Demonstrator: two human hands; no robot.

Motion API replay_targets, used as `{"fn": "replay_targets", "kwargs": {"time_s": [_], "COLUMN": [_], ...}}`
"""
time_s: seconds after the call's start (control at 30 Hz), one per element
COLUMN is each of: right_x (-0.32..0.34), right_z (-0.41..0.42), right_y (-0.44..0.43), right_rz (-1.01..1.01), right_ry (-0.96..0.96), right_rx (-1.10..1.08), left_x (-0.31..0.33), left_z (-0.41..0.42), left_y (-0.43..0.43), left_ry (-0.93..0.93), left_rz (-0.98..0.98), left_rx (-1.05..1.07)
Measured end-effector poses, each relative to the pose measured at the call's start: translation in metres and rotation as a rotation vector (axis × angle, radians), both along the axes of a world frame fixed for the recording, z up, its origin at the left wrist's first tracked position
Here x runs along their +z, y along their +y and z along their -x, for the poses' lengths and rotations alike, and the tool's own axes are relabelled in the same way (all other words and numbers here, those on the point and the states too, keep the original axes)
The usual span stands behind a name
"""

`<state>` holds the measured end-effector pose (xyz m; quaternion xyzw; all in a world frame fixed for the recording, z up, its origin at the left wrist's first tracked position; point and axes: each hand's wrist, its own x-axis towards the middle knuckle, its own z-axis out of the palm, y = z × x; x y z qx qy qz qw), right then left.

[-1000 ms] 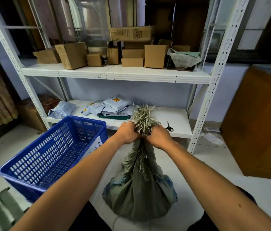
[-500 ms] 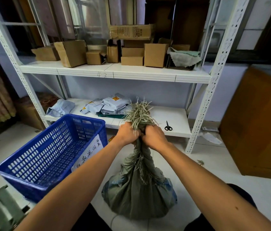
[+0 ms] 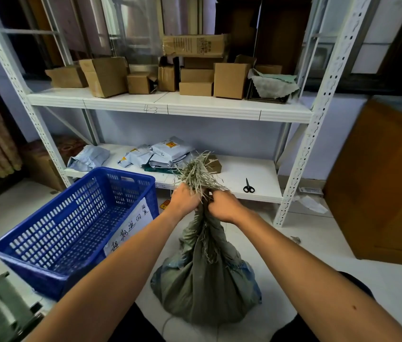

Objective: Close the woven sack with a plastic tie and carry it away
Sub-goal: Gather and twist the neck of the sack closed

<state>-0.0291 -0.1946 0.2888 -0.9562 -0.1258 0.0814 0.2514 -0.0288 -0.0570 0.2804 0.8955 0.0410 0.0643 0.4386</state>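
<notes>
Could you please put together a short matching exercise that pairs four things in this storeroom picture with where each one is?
Things:
1. woven sack
2. scissors
3. blue basket
4. cardboard boxes

Places:
a. on the upper shelf
b. on the floor, its neck gripped by the left hand and the right hand
c. on the lower shelf, towards its right end
d. to the left of the sack, bearing a handwritten paper label

Pairs: 1-b, 2-c, 3-d, 4-a
</notes>
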Motion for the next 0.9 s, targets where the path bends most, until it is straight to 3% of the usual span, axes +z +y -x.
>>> {"fn": "replay_targets", "kwargs": {"time_s": [0.03, 0.07, 0.1, 0.13, 0.17, 0.57, 0.9], "right_x": [0.000, -0.002, -0.004, -0.005, -0.006, -0.027, -0.050], "right_z": [0.000, 0.000, 0.000, 0.000, 0.001, -0.002, -0.013], "right_y": [-0.001, -0.002, -0.004, -0.007, -0.008, -0.024, -0.030], "right_rz": [0.007, 0.013, 0.016, 0.018, 0.024, -0.146, -0.232], "right_ry": [-0.004, -0.004, 0.006, 0.019, 0.035, 0.166, 0.054], "right_rx": [0.001, 0.005, 0.009, 0.016, 0.023, 0.056, -0.132], "left_x": [0.006, 0.001, -0.009, -0.010, -0.011, -0.010, -0.041], "left_z": [0.002, 0.007, 0.000, -0.006, -0.011, -0.006, -0.014], "left_y": [0.001, 0.003, 0.007, 0.010, 0.013, 0.008, -0.001], "left_ry": [-0.001, 0.002, 0.093, 0.197, 0.214, 0.281, 0.367], "left_rz": [0.108, 0.030, 0.107, 0.403, 0.493, 0.599, 0.748], "left_rx": [0.002, 0.092, 0.114, 0.115, 0.100, -0.078, -0.049]}}
